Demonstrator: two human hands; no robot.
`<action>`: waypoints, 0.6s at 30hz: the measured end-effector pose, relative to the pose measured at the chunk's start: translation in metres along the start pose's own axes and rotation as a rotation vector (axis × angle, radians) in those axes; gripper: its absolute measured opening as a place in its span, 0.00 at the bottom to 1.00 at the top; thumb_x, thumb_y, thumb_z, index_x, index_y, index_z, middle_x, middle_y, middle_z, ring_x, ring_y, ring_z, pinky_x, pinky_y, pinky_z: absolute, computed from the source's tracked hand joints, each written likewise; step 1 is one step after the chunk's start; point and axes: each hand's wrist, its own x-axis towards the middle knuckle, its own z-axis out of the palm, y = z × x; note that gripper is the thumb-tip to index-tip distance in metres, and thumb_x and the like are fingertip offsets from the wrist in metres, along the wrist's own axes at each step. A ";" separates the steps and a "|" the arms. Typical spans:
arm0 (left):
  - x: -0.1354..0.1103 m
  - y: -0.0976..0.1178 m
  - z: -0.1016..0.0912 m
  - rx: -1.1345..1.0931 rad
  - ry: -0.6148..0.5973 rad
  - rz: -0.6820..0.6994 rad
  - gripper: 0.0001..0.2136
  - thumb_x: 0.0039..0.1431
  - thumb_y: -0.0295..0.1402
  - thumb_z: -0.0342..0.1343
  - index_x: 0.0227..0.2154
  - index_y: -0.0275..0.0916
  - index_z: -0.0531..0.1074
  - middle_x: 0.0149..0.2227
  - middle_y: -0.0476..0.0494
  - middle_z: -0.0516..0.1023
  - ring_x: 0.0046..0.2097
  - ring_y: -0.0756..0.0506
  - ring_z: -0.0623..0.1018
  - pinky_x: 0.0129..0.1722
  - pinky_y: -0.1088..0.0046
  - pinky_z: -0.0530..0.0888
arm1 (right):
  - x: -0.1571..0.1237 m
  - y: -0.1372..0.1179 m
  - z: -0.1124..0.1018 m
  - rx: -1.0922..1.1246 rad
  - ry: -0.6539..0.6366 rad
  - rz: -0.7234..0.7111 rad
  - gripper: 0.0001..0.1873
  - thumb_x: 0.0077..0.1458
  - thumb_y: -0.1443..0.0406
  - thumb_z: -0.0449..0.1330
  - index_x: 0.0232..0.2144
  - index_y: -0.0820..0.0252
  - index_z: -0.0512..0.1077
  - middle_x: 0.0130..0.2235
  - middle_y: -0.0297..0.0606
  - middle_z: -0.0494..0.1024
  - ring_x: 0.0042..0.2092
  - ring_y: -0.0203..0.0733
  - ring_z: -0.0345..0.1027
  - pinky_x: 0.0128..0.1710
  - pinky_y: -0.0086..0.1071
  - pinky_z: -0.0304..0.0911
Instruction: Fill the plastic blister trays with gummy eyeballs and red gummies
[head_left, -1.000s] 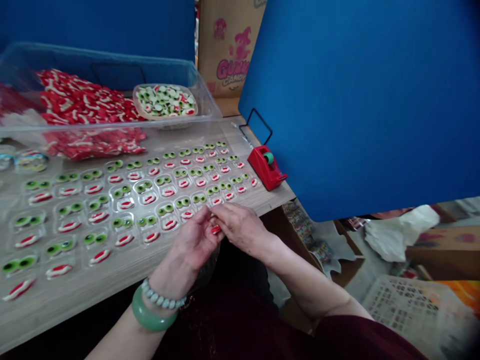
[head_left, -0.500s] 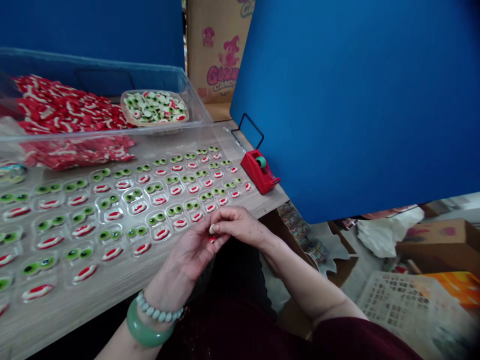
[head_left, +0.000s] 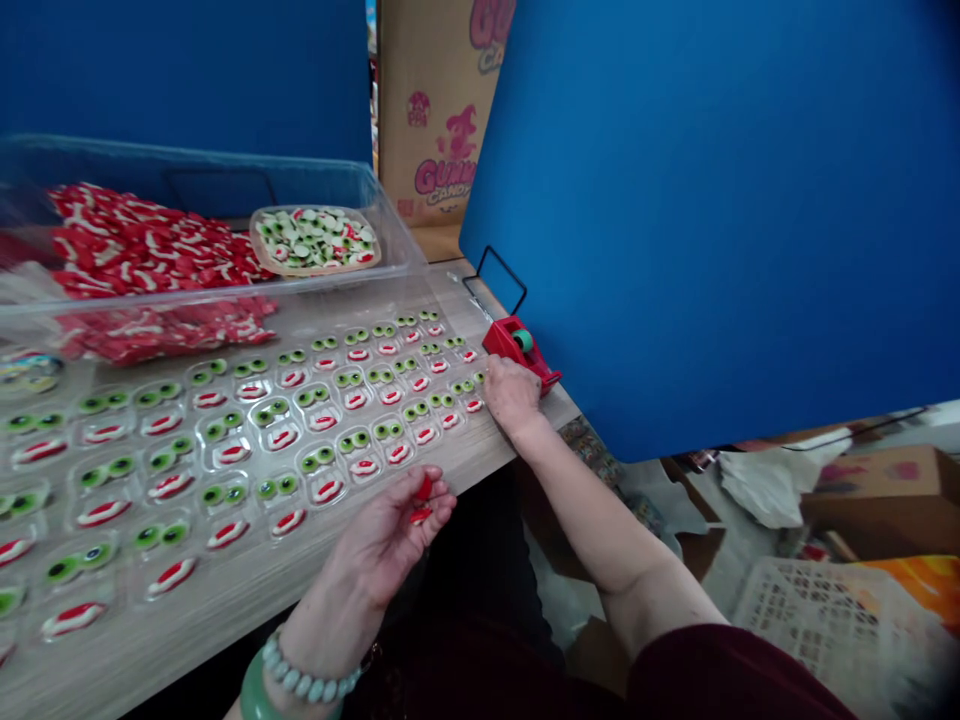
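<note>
My left hand (head_left: 386, 540) is at the table's front edge, palm up, fingers curled round red gummy candies (head_left: 422, 515). Stretched out to the right, my right hand (head_left: 513, 394) touches down at the end of the candy rows, just in front of a red tape dispenser (head_left: 517, 345). Its fingers are bent together and point down; whatever is between them is hidden. Rows of clear plastic trays (head_left: 225, 453) cover the table, each with a pair of green eyeball gummies (head_left: 225, 494) and a red-and-white teeth gummy (head_left: 227, 534).
At the back left stands a large clear bin (head_left: 322, 285) of red-and-white gummies (head_left: 157, 240), with a small tub (head_left: 281, 266) of eyeball gummies inside. A blue panel (head_left: 675, 220) rises on the right, a cardboard box (head_left: 427, 150) behind. Below right is a white basket (head_left: 810, 620).
My right hand has left my left hand and moved right and away, to the tape dispenser. The pale round piece is no longer seen by my left hand, which still holds red gummies.
</note>
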 end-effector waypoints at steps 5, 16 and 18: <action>0.006 0.003 -0.008 -0.019 -0.009 0.010 0.06 0.64 0.22 0.53 0.34 0.28 0.74 0.28 0.38 0.78 0.28 0.45 0.82 0.27 0.74 0.82 | -0.003 -0.006 -0.001 -0.034 -0.051 -0.033 0.18 0.66 0.67 0.47 0.48 0.63 0.74 0.45 0.50 0.78 0.46 0.47 0.75 0.41 0.33 0.65; -0.001 0.007 -0.008 -0.149 -0.091 0.057 0.07 0.61 0.17 0.52 0.33 0.30 0.73 0.30 0.37 0.79 0.34 0.42 0.83 0.37 0.65 0.83 | -0.027 -0.001 -0.024 0.309 0.121 -0.108 0.13 0.62 0.69 0.52 0.43 0.62 0.76 0.43 0.45 0.78 0.46 0.45 0.73 0.45 0.33 0.64; 0.000 0.009 -0.007 -0.183 -0.128 0.076 0.06 0.62 0.19 0.52 0.32 0.31 0.73 0.29 0.37 0.78 0.33 0.42 0.83 0.37 0.65 0.82 | -0.052 -0.016 -0.029 0.492 0.117 -0.231 0.08 0.60 0.67 0.56 0.40 0.59 0.75 0.39 0.40 0.79 0.43 0.44 0.73 0.43 0.32 0.65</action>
